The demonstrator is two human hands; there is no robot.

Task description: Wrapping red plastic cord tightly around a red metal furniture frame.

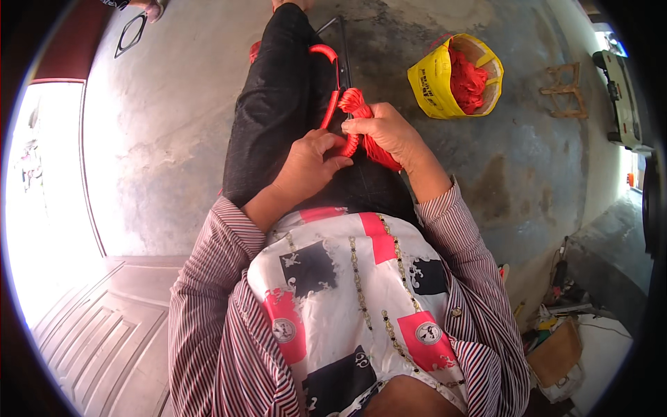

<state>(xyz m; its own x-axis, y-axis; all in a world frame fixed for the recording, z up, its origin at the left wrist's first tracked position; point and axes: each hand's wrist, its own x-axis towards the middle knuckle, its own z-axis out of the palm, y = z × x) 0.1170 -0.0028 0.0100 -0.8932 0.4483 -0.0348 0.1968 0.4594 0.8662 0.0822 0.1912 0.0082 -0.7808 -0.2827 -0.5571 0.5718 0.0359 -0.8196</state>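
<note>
left hand (306, 167): fingers closed together, pinching red cord (361, 128) against red hoop (332, 83), on lap, over black trousers (278, 104). right hand (385, 128): clamped on cord bundle, just beside left hand. hoop runs along right thigh toward knee. judgement: keep wrap tension steady, lay turns side by side, hold hoop fixed with pinch. yellow bag (434, 80): on concrete floor (174, 125), toward far right edge, open top, red cord inside, dark print on side, unread.

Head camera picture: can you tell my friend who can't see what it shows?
Seen from above, a seated person's left hand and right hand work red thread around a red ring on their lap. A yellow bag of red thread sits on the concrete floor.
</note>
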